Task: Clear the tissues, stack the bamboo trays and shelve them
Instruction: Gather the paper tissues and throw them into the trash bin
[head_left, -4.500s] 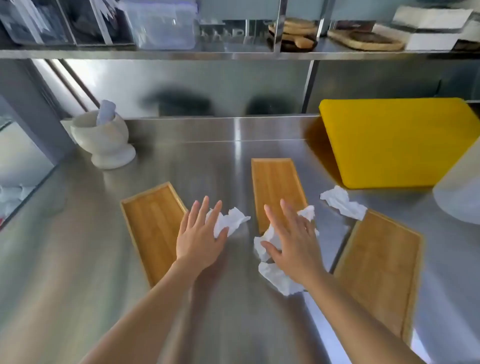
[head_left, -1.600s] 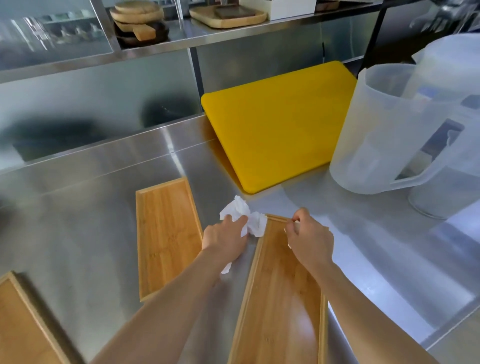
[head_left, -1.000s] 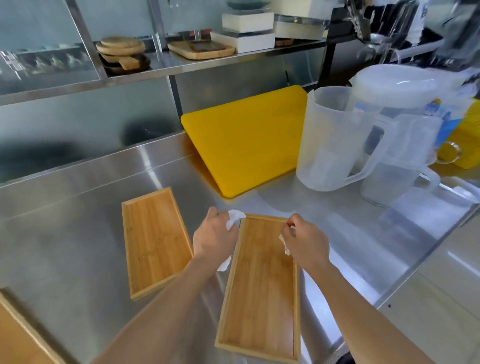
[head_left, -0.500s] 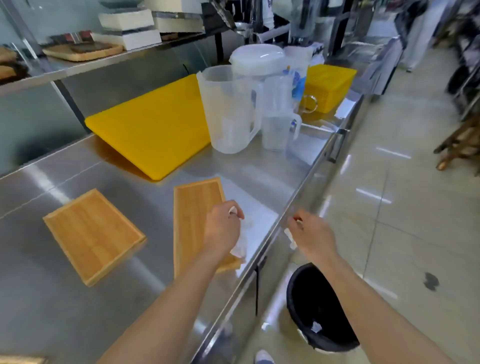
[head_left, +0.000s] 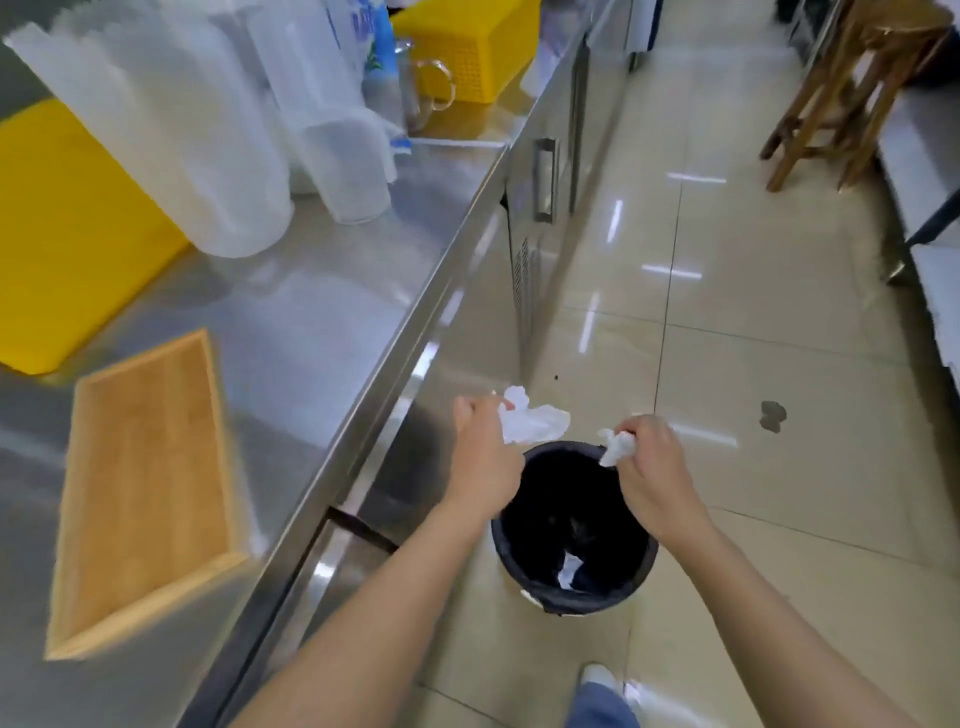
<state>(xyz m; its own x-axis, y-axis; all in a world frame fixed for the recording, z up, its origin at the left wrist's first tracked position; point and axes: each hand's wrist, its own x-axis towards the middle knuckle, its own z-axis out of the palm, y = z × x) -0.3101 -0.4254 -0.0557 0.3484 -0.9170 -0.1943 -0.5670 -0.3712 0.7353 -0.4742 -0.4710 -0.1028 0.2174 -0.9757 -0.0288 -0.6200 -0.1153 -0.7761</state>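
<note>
Both hands hang over a black bin (head_left: 639, 582) on the floor beside the steel counter (head_left: 311, 332). My left hand (head_left: 483, 457) is shut on a crumpled white tissue (head_left: 532, 422) that sticks out past its fingers, above the bin's far rim. My right hand (head_left: 652, 473) is shut on a smaller tissue wad (head_left: 615, 448), also over the rim. A scrap of paper (head_left: 569, 569) lies inside the bin. One bamboo tray (head_left: 140, 483) lies on the counter at the left; other trays are out of view.
A yellow cutting board (head_left: 67, 228) leans at the far left. Clear plastic jugs (head_left: 182, 130) and a yellow basket (head_left: 467, 47) stand at the counter's back. Wooden stools (head_left: 852, 83) stand across the tiled floor. My shoe (head_left: 597, 680) is beside the bin.
I have turned right from the counter. Both hands carried tissues off the counter's edge and now sit over the bin; the left hand left the tray.
</note>
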